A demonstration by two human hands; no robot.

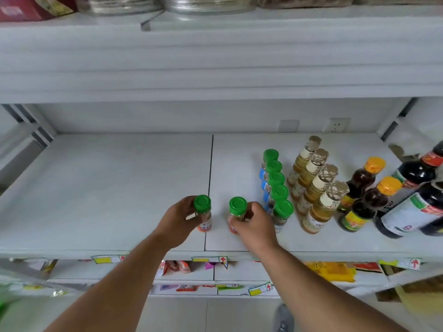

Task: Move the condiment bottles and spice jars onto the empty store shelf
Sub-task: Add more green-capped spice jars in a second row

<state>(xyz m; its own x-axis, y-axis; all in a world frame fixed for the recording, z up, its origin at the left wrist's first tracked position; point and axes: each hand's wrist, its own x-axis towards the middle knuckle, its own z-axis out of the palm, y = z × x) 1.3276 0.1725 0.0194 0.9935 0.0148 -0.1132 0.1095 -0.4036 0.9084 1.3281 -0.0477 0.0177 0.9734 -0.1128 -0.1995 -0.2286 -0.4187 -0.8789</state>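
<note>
Jars with green caps gripped upright, left hand (pixel 178 220) on one spice jar (pixel 203 213), right hand (pixel 254 224) on another (pixel 237 214). Set down flat beside the green-capped row (pixel 275 183), keeping the line straight.

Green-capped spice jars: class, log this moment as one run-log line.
left hand: holds green-capped spice jar | right hand: holds second jar | both upright on shelf | row of five jars to the right
</note>
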